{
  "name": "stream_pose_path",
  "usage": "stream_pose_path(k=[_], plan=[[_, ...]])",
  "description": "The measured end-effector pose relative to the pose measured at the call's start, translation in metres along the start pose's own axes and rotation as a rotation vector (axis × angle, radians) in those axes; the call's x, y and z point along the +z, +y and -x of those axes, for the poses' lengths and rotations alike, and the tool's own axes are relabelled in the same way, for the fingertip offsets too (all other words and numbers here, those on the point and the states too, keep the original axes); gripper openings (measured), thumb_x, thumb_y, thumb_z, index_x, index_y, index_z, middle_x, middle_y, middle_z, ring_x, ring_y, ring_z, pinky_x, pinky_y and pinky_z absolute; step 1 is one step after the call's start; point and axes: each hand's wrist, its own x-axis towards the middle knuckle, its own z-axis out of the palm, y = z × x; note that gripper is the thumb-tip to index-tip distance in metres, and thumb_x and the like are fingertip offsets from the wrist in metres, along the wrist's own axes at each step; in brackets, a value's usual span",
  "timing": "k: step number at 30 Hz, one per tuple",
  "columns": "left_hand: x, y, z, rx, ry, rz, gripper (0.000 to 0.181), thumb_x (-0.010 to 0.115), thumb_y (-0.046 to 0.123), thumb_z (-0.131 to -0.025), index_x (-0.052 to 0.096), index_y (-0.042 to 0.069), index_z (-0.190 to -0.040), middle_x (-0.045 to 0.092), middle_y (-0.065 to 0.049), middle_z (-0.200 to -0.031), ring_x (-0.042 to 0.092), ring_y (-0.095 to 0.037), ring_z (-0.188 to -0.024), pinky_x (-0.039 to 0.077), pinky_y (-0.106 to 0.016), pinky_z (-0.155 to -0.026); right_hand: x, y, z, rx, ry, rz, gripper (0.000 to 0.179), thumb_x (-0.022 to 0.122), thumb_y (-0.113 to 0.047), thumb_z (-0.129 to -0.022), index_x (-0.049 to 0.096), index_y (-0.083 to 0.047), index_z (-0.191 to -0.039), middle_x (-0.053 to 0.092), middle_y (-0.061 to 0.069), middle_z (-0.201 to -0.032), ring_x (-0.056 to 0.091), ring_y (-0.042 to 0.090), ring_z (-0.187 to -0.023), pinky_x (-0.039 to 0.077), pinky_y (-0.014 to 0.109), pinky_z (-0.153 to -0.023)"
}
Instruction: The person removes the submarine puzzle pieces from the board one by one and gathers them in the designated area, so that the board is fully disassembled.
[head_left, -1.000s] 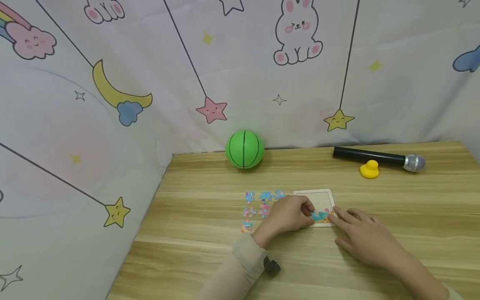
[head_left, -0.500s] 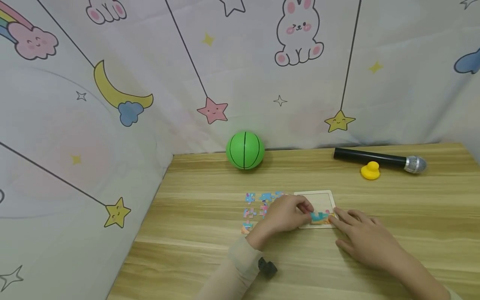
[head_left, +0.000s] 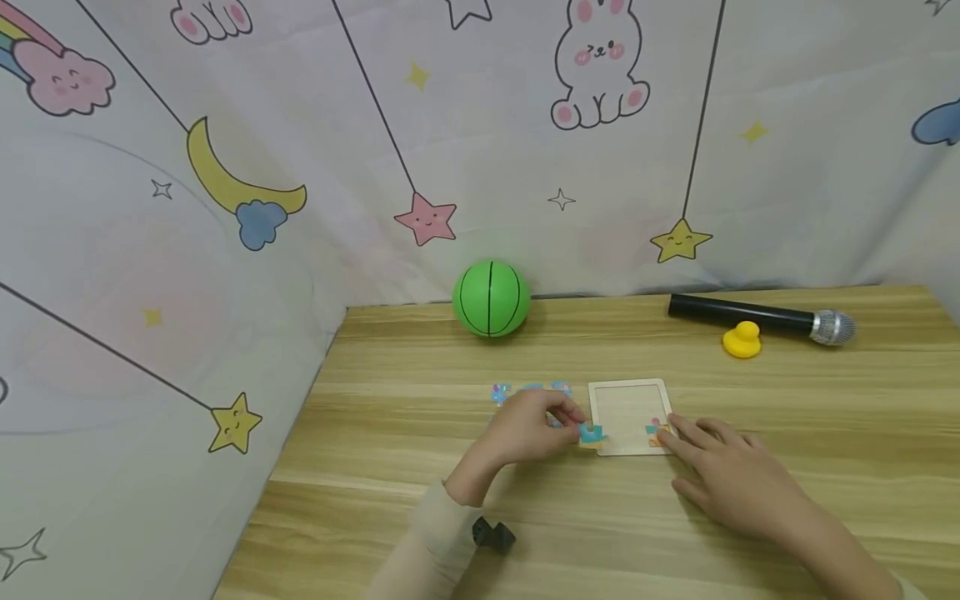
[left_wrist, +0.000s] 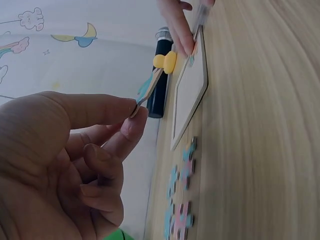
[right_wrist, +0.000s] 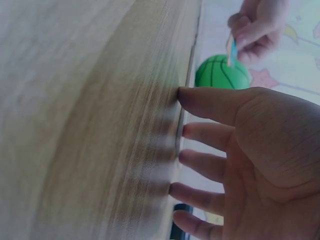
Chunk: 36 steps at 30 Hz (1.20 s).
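Note:
My left hand pinches a teal and orange jigsaw piece between thumb and finger, over the left edge of a pale puzzle tray. In the left wrist view the held piece is raised, seen nearly edge-on. My right hand lies at the tray's right side with fingers extended. One fingertip touches a small colourful piece in the tray's lower right corner. In the right wrist view the thumb and fingers reach down to the table, holding nothing.
Several loose jigsaw pieces lie left of the tray, partly hidden by the left hand in the head view. A green ball stands at the back. A yellow rubber duck and a black microphone lie at back right.
My left hand has moved left, lifting the teal and orange piece from the tray's bottom row. The corner piece stays under the right fingertip; the right hand has not visibly moved.

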Motion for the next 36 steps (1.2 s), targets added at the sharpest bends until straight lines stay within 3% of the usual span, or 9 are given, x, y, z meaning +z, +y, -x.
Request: stream_pose_path(k=[7,16,28,36], plan=[[-0.011,-0.015,0.014,-0.035,0.005,0.026,0.005,0.076,0.013,-0.091,0.078,0.017,-0.094,0.069,0.014,-0.086,0.065,-0.006,-0.082,0.052,-0.026,-0.074,-0.001,-0.001,0.000,0.001,0.009,-0.007,0.062,0.077,-0.041,-0.092,0.061,-0.016,-0.147,0.052,0.010,-0.153,0.053,0.041,-0.130,0.044,0.070,-0.092],[-0.022,-0.037,0.032,-0.114,0.005,-0.004,0.008,0.076,0.013,-0.089,0.077,0.020,-0.092,0.069,0.014,-0.087,0.064,-0.007,-0.080,0.052,-0.029,-0.069,-0.002,-0.001,0.000,0.000,0.003,-0.009,0.063,0.077,-0.042,-0.092,0.060,-0.016,-0.147,0.052,0.010,-0.154,0.052,0.041,-0.130,0.044,0.070,-0.091],[-0.030,-0.048,0.040,-0.189,0.010,-0.040,0.005,0.076,0.010,-0.086,0.077,0.013,-0.090,0.068,0.009,-0.079,0.064,-0.008,-0.066,0.052,-0.029,-0.060,-0.002,-0.001,-0.001,0.005,-0.012,-0.012,0.063,0.076,-0.042,-0.093,0.059,-0.017,-0.148,0.051,0.010,-0.154,0.052,0.040,-0.131,0.043,0.070,-0.093],[-0.028,-0.050,0.040,-0.178,0.032,-0.105,0.010,0.078,0.009,-0.083,0.078,0.018,-0.087,0.069,0.013,-0.078,0.062,-0.005,-0.070,0.049,-0.030,-0.067,-0.002,0.000,0.000,-0.002,-0.001,-0.009,0.063,0.077,-0.041,-0.093,0.059,-0.017,-0.148,0.052,0.010,-0.154,0.052,0.040,-0.131,0.044,0.070,-0.092]])
